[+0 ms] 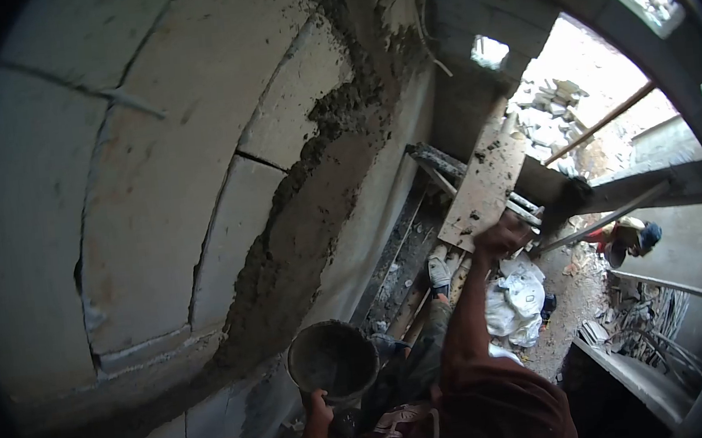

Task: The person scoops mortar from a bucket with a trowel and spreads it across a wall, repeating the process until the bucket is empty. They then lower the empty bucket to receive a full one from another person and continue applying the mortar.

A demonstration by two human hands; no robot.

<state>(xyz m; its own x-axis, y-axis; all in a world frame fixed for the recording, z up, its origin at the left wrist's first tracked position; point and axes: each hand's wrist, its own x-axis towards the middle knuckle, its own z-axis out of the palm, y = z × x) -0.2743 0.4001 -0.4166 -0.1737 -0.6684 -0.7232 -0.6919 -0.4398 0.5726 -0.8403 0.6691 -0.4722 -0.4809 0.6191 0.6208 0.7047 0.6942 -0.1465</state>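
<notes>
My left hand (318,406) grips the near rim of a round dark bucket (330,352), its opening turned up toward me. Inside, the bucket is dark grey. My right arm reaches forward over a plank, and my right hand (502,236) is closed on a dark trowel-like tool (567,200), smeared against the shadow beyond the fingers. On the left stands a wall of large pale blocks (169,169). A broad band of wet grey mortar (307,206) runs across it, rough along its edges. My shoe (439,270) rests on boards below.
A mortar-spattered plank (483,181) lies ahead beside the wall. White sacks (515,300) lie on the ground below. Another person (628,239) bends at the right. Poles (604,123) cross the opening, with rubble (556,106) outside. A pile of rods (669,319) lies lower right.
</notes>
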